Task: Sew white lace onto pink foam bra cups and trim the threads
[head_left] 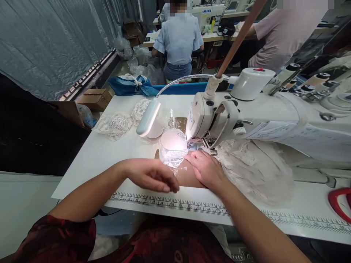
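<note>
A white lace bra cup [173, 148] lies beside the needle of the sewing machine [201, 120], lit brightly by the lamp [149, 117]. My left hand [153, 176] hangs in front of the cup, above the brown sewing plate [189, 177]; its fingers are loosely bent, with nothing seen in them. Close to the presser foot, my right hand [207, 168] lies flat, fingers stretched toward the cup's lower right edge. Whether those fingertips press on the lace is hard to see. White lace fabric [252, 166] is heaped right of this hand, under the machine arm.
More lace cups [116, 125] lie at the table's left. A printed ruler [164, 202] runs along the front edge, with red scissor handles [340, 204] at the right. A brown pole [241, 38] rises behind the machine head. Beyond sits a person in light blue [179, 40].
</note>
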Motion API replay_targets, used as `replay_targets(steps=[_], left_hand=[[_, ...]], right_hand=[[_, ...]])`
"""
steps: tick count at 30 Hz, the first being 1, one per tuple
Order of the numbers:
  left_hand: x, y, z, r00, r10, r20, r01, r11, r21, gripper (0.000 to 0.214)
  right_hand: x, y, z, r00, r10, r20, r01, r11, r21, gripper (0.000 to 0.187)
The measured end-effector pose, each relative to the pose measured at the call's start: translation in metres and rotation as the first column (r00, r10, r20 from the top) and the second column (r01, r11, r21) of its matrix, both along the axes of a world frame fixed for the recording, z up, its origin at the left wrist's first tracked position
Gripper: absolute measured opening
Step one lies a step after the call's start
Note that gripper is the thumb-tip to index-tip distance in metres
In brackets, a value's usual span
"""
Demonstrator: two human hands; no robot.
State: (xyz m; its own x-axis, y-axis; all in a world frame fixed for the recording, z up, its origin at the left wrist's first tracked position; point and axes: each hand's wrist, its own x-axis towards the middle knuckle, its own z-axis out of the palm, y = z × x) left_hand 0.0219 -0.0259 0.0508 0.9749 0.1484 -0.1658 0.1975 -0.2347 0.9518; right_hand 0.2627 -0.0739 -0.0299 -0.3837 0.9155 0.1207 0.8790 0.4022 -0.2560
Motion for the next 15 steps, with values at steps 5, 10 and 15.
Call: replay_targets(steps=[5, 10, 15], left_hand=[[0.018, 0.03, -0.021, 0.92, 0.372, 0.127, -0.381, 0.762, 0.524, 0.024], [0.028, 0.049, -0.059, 0.972, 0.166, 0.167, -0.234, 0.607, 0.759, 0.026], [0.021, 0.034, -0.052, 0.993, 0.102, 0.056, -0.11, 0.664, 0.74, 0.034]], right_hand=[[-0.001, 0.001, 0.003, 0.999, 0.002, 0.036, -0.001, 1.0, -0.028, 0.038], [-0.003, 0.001, 0.005, 0.998, -0.013, 0.061, 0.016, 0.999, -0.039, 0.042], [-0.004, 0.0, 0.007, 0.996, -0.032, 0.088, 0.038, 0.997, -0.064, 0.042]])
